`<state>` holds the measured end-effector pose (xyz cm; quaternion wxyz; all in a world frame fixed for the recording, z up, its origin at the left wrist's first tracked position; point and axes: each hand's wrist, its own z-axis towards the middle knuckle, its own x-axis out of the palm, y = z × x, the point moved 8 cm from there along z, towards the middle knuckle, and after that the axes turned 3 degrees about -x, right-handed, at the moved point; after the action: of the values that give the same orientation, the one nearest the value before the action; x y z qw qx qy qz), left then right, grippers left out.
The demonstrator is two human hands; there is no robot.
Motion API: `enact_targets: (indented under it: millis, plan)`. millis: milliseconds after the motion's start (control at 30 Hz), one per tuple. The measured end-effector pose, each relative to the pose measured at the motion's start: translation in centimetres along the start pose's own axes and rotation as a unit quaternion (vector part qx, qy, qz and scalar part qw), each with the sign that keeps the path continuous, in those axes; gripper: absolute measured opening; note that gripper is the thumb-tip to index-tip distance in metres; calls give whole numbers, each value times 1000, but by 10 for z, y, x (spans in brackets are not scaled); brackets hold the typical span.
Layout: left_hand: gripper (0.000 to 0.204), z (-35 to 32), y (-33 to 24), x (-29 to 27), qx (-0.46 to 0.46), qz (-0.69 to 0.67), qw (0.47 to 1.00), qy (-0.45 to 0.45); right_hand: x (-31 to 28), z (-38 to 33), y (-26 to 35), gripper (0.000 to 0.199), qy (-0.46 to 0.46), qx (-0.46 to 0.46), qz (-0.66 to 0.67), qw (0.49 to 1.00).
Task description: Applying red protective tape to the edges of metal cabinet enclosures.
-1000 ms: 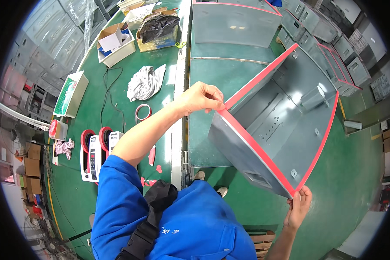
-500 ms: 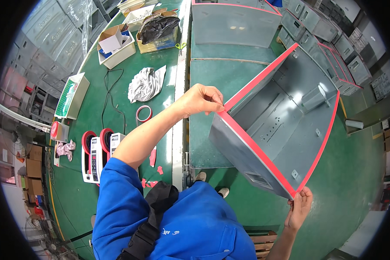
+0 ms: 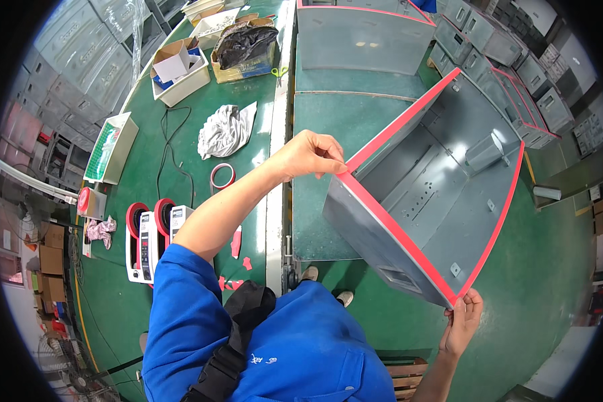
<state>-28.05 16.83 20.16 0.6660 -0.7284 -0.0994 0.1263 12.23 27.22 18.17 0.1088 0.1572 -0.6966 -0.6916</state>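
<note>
Grey metal box (image 3: 442, 181), open-faced, red tape (image 3: 395, 228) along its rim, tilted between both hands for access. Left hand (image 3: 311, 155) pinches one taped corner; right hand (image 3: 461, 325) grips the opposite one. Tape roll (image 3: 222, 176) lies left of the left hand.

Smooth grey metal box (image 3: 442, 194), crumpled cloth (image 3: 226, 130)

The open metal box (image 3: 442, 194) tilts over the worktop's (image 3: 342, 127) near right edge, the left hand (image 3: 308, 154) at its left corner and the right hand (image 3: 461, 325) at its near corner. Left of it lie a tape roll (image 3: 222, 176) and a crumpled cloth (image 3: 225, 130), with the tape dispenser (image 3: 151, 240) nearer the person.
</note>
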Motion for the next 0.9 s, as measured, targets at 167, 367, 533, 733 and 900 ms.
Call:
enact_targets:
  millis: [167, 367, 533, 733, 900]
  plan:
    - [5, 1, 1, 0, 6, 8, 1000, 3, -1, 0, -1, 26, -7, 5, -2, 1000]
    - [5, 0, -2, 1, 17, 20, 1000, -3, 0, -1, 2, 27, -8, 4, -1, 1000]
    - [6, -1, -3, 1, 29, 29, 999, -9, 0, -1, 1, 27, -6, 3, -8, 1000]
    - [6, 0, -3, 1, 5, 33, 999, -14, 1, -1, 2, 26, -6, 1, -3, 1000]
    - [6, 2, -1, 1, -19, 18, 1000, -10, 0, 0, 0, 25, -3, 2, -6, 1000]
